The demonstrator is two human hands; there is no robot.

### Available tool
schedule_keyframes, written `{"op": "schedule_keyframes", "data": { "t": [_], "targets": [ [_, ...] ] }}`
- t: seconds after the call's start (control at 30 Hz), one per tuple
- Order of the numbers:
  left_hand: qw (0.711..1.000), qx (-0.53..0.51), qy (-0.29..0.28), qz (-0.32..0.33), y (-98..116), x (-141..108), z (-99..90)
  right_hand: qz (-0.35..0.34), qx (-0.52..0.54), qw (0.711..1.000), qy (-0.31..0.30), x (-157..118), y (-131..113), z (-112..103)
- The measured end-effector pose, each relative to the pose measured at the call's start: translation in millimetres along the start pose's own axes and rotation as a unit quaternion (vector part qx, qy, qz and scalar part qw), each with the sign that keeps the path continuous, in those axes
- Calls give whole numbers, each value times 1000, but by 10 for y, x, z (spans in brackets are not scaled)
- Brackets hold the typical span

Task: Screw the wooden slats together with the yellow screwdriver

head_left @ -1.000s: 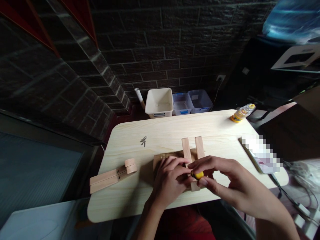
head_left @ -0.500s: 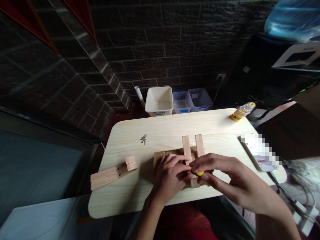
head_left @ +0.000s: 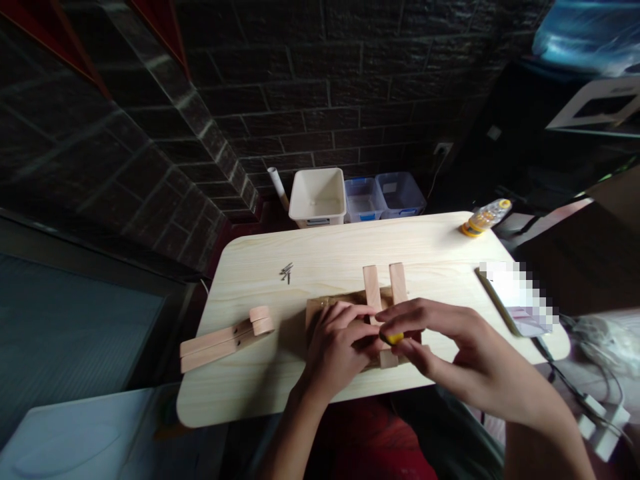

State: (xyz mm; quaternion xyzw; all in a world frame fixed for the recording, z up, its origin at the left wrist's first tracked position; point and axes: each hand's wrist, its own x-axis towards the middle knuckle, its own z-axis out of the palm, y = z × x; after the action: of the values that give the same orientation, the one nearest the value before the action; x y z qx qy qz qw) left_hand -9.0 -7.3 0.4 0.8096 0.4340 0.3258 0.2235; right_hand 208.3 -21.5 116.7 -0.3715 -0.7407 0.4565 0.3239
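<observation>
My right hand [head_left: 450,340] pinches a yellow-and-black screwdriver [head_left: 395,338], held upright; its shaft is hidden below the fingers. My left hand [head_left: 340,347] lies over a brown, tape-shiny block [head_left: 316,308], its fingers curled at the light wooden strips and its fingertips close to the screwdriver. Two strips, a left one [head_left: 371,283] and a right one [head_left: 398,283], stick out past the block's far side. A short wooden end [head_left: 389,359] shows on the near side. Where the strips meet is covered by my hands.
On the pale table [head_left: 330,250] lie a pile of dark screws [head_left: 287,272] and a wooden piece with rounded ends [head_left: 225,343]. A clear bottle with yellow parts [head_left: 485,219] stands at the far right corner, and a tablet-like device [head_left: 515,310] lies at the right. Bins [head_left: 318,193] stand behind.
My right hand and the screwdriver have turned slightly, with more of the dark part of the handle showing. The whole view has shifted a little; my left hand stays in place.
</observation>
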Motion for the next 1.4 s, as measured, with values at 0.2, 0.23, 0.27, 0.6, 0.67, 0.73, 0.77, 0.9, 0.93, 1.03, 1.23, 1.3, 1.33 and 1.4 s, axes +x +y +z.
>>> {"op": "schedule_keyframes", "data": {
  "t": [0.2,0.23,0.27,0.6,0.67,0.73,0.77,0.9,0.93,1.03,1.23,1.3,1.33,1.4],
  "targets": [
    [1000,-5,5,6,25,24,-9,22,3,1000,-2,-13,-39,-28],
    [1000,-6,7,6,29,26,-9,17,3,1000,-5,-12,-37,-29],
    [1000,-7,9,6,31,27,-10,9,4,1000,-6,-10,-34,-30],
    [1000,-5,7,7,5,12,17,-9,9,1000,11,-4,-11,-10],
    [1000,-7,12,6,8,13,22,-2,0,1000,12,-12,-11,-8],
    [1000,-11,13,5,13,17,20,4,-7,1000,7,-25,-7,-12],
    [1000,-13,12,6,16,20,17,9,-8,1000,7,-33,-6,-15],
    [1000,-13,4,3,18,31,9,24,-4,1000,2,-63,-9,-26],
    [1000,-12,3,1,16,31,10,26,-5,1000,-1,-66,-11,-27],
    [1000,-9,2,-4,9,21,18,17,-12,1000,-3,-52,-14,-19],
    [1000,-14,-6,-14,32,11,3,-10,-7,1000,-11,9,-28,-4],
    [1000,-13,0,-16,44,17,-6,-1,-16,1000,-3,7,-33,-8],
    [1000,-12,4,-16,51,21,-10,-1,-19,1000,-6,2,-34,-13],
    [1000,-7,11,-13,61,27,-20,1,-24,1000,-10,-13,-33,-24]
  ]
}}
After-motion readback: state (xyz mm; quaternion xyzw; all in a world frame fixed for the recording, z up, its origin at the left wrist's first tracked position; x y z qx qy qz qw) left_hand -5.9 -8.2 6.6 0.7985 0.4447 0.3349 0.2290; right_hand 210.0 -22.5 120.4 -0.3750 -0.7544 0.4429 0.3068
